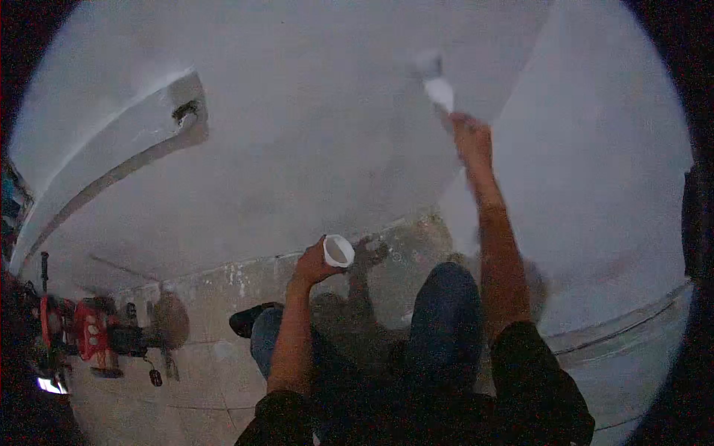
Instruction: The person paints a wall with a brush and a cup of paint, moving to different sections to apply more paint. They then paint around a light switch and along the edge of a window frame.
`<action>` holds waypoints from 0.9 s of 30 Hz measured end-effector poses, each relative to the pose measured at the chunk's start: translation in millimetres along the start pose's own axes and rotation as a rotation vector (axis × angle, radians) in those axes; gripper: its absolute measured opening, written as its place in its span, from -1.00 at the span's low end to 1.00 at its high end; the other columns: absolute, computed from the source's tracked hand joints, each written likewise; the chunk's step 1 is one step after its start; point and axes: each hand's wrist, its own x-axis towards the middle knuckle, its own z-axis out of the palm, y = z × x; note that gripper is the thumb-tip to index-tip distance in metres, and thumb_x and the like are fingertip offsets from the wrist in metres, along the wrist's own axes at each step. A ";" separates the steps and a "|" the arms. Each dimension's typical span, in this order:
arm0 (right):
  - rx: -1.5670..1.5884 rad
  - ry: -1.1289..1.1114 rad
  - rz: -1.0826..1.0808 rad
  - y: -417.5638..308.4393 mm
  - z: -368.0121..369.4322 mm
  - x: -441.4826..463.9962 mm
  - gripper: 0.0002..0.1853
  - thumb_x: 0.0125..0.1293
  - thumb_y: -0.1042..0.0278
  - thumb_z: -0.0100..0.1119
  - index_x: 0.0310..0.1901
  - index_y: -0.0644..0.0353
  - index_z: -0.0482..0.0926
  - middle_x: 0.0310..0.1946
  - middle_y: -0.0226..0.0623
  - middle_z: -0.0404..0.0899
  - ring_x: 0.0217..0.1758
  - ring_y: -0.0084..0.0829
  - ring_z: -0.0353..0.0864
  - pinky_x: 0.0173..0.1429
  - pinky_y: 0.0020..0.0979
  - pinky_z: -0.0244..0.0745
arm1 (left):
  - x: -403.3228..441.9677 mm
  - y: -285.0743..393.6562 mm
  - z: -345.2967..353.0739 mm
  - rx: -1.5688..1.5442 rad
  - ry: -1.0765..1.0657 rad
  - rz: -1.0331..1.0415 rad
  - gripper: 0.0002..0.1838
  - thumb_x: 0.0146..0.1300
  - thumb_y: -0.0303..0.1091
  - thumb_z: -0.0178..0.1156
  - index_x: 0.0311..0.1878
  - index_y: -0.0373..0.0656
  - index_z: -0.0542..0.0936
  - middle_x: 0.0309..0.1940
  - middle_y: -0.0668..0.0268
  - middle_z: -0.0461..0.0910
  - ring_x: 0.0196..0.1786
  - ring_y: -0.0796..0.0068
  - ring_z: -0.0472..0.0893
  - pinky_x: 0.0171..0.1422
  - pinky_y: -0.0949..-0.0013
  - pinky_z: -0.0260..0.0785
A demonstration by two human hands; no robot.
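Observation:
My left hand (pixel 312 264) is wrapped round a small white cup (pixel 338 252), held low in front of my knees with its opening facing me. Higher up and to the right, my right hand (pixel 471 136) grips a brush-like tool (pixel 439 93) with a white middle part and a greyish, blurred tip. The tip is at or close to the pale wall (pixel 320 134); whether it touches cannot be made out. What the cup holds is too dim to tell.
A curved white ledge (pixel 141 123) juts from the wall at the upper left. Red and black equipment (pixel 93 327) stands at the lower left on the tiled floor (pixel 201 372). The wall meets another at a corner on the right.

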 end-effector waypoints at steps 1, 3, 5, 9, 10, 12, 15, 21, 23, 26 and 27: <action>-0.248 0.038 -0.119 39.1 20.6 -9.5 -0.61 0.54 -0.01 0.19 0.01 0.15 0.80 -0.43 -0.37 0.60 -0.38 -0.53 0.49 -0.29 -0.37 0.41 | -0.5 7.8 -1.4 -0.004 0.002 0.006 0.27 -0.21 0.15 0.72 0.53 -0.27 0.32 0.34 0.01 0.59 0.37 -0.04 0.59 0.45 0.00 0.46; -0.451 -0.008 -0.198 122.4 55.1 -37.6 -0.65 0.52 0.08 0.21 -0.02 0.20 0.80 -0.40 -0.28 0.68 -0.40 -0.50 0.56 -0.33 -0.31 0.41 | -5.0 26.3 -3.7 -0.024 0.031 0.017 -0.01 -0.15 0.04 0.73 0.34 -0.14 0.49 0.22 0.07 0.68 0.26 -0.04 0.67 0.35 0.01 0.56; -0.304 -0.201 0.036 162.9 69.5 -77.0 -0.68 0.49 0.15 0.25 -0.02 0.23 0.80 -0.42 -0.24 0.71 -0.47 -0.47 0.57 -0.38 -0.28 0.40 | 6.6 0.7 6.3 0.002 0.008 0.007 0.14 -0.18 0.10 0.72 0.44 -0.24 0.39 0.29 0.02 0.63 0.32 -0.05 0.62 0.40 0.00 0.50; -0.301 -0.336 0.354 214.8 71.8 -104.6 -0.69 0.45 0.14 0.31 -0.05 0.22 0.81 -0.55 -0.32 0.63 -0.58 -0.49 0.44 -0.43 -0.29 0.37 | 7.9 -0.8 9.6 0.045 -0.023 -0.044 0.32 -0.23 0.18 0.72 0.53 -0.35 0.29 0.36 -0.03 0.56 0.40 -0.06 0.55 0.47 0.00 0.44; -0.298 -0.332 0.354 205.3 65.6 -99.3 -0.69 0.45 0.14 0.31 -0.05 0.22 0.81 -0.55 -0.32 0.63 -0.58 -0.49 0.44 -0.43 -0.29 0.37 | 9.5 -4.0 13.8 0.049 -0.022 -0.041 0.32 -0.23 0.18 0.72 0.53 -0.35 0.29 0.36 -0.03 0.56 0.40 -0.06 0.55 0.47 0.00 0.44; -0.197 -0.151 0.180 175.4 46.5 -70.5 -0.66 0.44 0.09 0.34 -0.06 0.24 0.83 -0.57 -0.38 0.60 -0.58 -0.54 0.38 -0.46 -0.31 0.34 | 15.1 -13.0 19.7 0.114 -0.017 0.039 0.34 -0.26 0.18 0.74 0.54 -0.34 0.29 0.36 -0.03 0.56 0.41 -0.07 0.55 0.47 -0.01 0.44; -0.050 -0.004 0.109 51.9 -10.4 -16.6 -0.55 0.42 0.01 0.35 -0.07 0.34 0.81 -0.54 -0.35 0.60 -0.49 -0.49 0.46 -0.34 -0.26 0.44 | 2.8 13.9 7.4 0.060 -0.021 -0.045 0.33 -0.25 0.18 0.73 0.53 -0.33 0.30 0.37 -0.03 0.56 0.39 -0.06 0.56 0.46 -0.01 0.45; 0.135 0.318 -0.080 -90.5 -87.8 63.5 -0.48 0.42 -0.10 0.35 0.11 0.23 0.78 -0.36 -0.27 0.67 -0.35 -0.45 0.55 -0.21 -0.27 0.52 | 10.2 8.3 13.2 0.007 -0.042 -0.010 0.32 -0.21 0.20 0.72 0.55 -0.29 0.27 0.39 -0.02 0.54 0.38 -0.06 0.58 0.47 0.02 0.46; 0.118 0.331 -0.017 -81.4 -85.6 60.8 -0.50 0.44 -0.09 0.33 0.10 0.22 0.79 -0.33 -0.24 0.70 -0.30 -0.42 0.58 -0.16 -0.27 0.54 | 10.8 -3.1 21.0 0.054 -0.026 0.021 0.33 -0.21 0.20 0.72 0.56 -0.29 0.26 0.38 -0.02 0.55 0.38 -0.06 0.57 0.47 0.02 0.46; -0.200 0.268 -0.146 1.4 -58.1 52.7 -0.52 0.50 -0.08 0.26 0.07 0.24 0.79 -0.28 -0.12 0.76 -0.24 -0.38 0.64 -0.03 -0.26 0.57 | 13.5 -10.5 26.0 0.103 0.004 0.051 0.32 -0.21 0.18 0.72 0.56 -0.29 0.27 0.37 -0.01 0.56 0.38 -0.06 0.57 0.46 0.01 0.47; -0.266 0.246 -0.132 26.4 -36.5 37.0 -0.51 0.50 -0.07 0.25 0.06 0.26 0.78 -0.26 -0.09 0.77 -0.22 -0.33 0.68 -0.01 -0.22 0.58 | 11.7 -7.9 23.5 0.096 -0.004 0.039 0.31 -0.20 0.17 0.72 0.56 -0.29 0.27 0.36 -0.01 0.57 0.38 -0.06 0.57 0.46 0.01 0.47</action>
